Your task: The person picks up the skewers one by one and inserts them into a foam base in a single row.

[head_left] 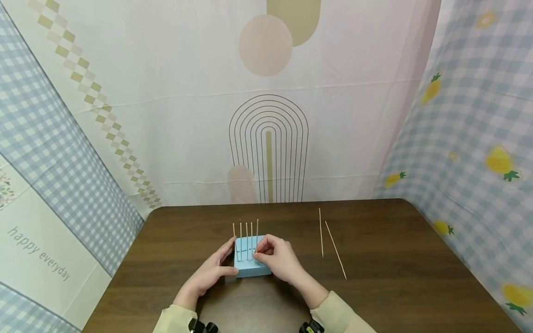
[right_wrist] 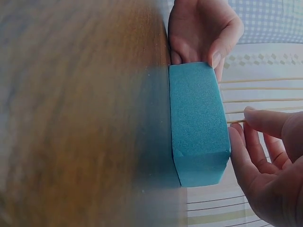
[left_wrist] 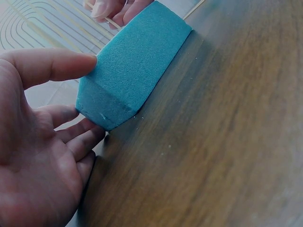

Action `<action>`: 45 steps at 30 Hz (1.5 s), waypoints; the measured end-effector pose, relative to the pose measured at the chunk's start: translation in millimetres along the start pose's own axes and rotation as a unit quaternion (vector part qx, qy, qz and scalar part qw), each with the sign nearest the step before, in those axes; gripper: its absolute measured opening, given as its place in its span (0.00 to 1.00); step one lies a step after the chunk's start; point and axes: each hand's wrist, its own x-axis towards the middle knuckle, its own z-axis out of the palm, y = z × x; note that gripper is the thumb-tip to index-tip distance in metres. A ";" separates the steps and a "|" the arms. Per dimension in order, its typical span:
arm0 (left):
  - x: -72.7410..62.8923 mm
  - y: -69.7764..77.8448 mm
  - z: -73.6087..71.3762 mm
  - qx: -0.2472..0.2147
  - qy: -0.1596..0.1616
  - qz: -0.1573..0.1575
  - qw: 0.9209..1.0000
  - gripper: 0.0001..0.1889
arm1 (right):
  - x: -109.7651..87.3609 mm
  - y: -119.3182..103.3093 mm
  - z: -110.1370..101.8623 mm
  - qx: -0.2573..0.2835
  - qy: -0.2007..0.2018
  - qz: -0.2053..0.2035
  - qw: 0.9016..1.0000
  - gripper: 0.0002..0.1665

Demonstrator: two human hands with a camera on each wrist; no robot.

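Observation:
A light blue foam block [head_left: 253,268] lies on the table with several thin wooden sticks [head_left: 240,238] standing upright in its top. My left hand [head_left: 210,272] holds the block at its left side; in the left wrist view the thumb presses the upper edge and the fingers touch the end face. Between thumb and index finger, my right hand [head_left: 280,259] pinches the rightmost stick [head_left: 257,228] low down, close to the block's top. The right wrist view shows this pinched stick [right_wrist: 236,121] meeting the foam; how deep it sits is hidden.
Two loose sticks, one nearly straight ahead [head_left: 321,233] and one slanted [head_left: 335,249], lie on the brown table [head_left: 387,277] right of the block. A patterned cloth [head_left: 187,138] hangs behind the table, with checked cloths [head_left: 470,115] at the sides.

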 end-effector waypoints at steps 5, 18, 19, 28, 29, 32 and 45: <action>-1.3 -1.8 0.0 0.014 0.003 0.037 0.999 0.50 | 0.2 -1.4 -0.8 0.001 -0.006 -0.001 1.000 0.09; 0.7 -2.2 -0.3 0.003 0.005 0.005 1.000 0.53 | 2.6 -0.3 -0.9 -0.017 -0.016 -0.006 1.000 0.11; 0.4 -1.1 0.1 0.006 0.005 0.007 1.000 0.53 | 2.4 -0.4 -1.0 -0.017 -0.017 -0.006 1.000 0.11; 0.1 7.3 2.3 -0.002 0.003 -0.005 1.000 0.52 | 1.5 -1.8 -1.2 -0.016 -0.022 -0.015 1.000 0.11; 0.1 7.0 2.0 -0.003 0.001 -0.003 1.000 0.52 | 1.5 -1.6 -1.1 -0.017 -0.022 -0.016 0.999 0.11; -0.3 4.0 1.1 -0.007 -0.001 0.013 1.000 0.52 | 1.4 -2.3 -0.8 -0.021 -0.021 -0.017 0.999 0.11; 0.3 4.1 1.2 -0.009 0.001 -0.008 1.000 0.52 | 0.8 -4.6 0.1 -0.034 -0.034 -0.010 0.999 0.10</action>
